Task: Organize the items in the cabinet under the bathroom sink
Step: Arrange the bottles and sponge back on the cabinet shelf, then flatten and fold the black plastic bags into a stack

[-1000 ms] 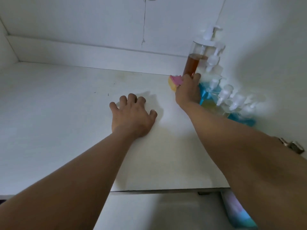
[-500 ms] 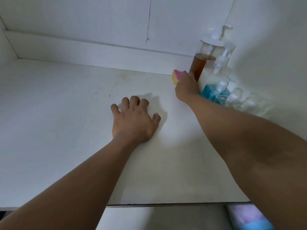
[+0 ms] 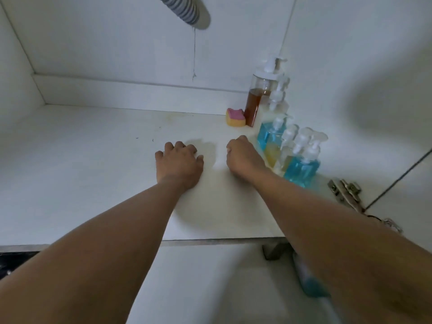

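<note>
white cabinet floor (image 3: 93, 171) under the sink, seen from above and in front. left hand (image 3: 180, 163) lies palm down on the floor near the middle, fingers bent at the knuckles with tips on the surface, grasping nothing. right hand (image 3: 243, 157) sits just to its right, apart from it, back of the hand upward, fingers clenched under into a fist; no item shows in the grip. pink-and-yellow sponge (image 3: 235, 117) rests on the floor at the back, beyond the right hand and apart from it, just beside the tall clear pump bottle of brown liquid (image 3: 254, 106), which stands upright near the back right corner. row of clear pump bottles holding blue and yellow liquid (image 3: 289, 150) runs from that bottle forward along the right wall, all upright and packed close; the right hand is just beside the row, contact cannot be told. grey ribbed drain hose (image 3: 187, 8) hangs at the top. metal door hinge (image 3: 346, 192) is fixed at the right front edge. a blurred blue-and-white item (image 3: 308, 281) lies below the cabinet front, partly hidden by the right forearm.
</note>
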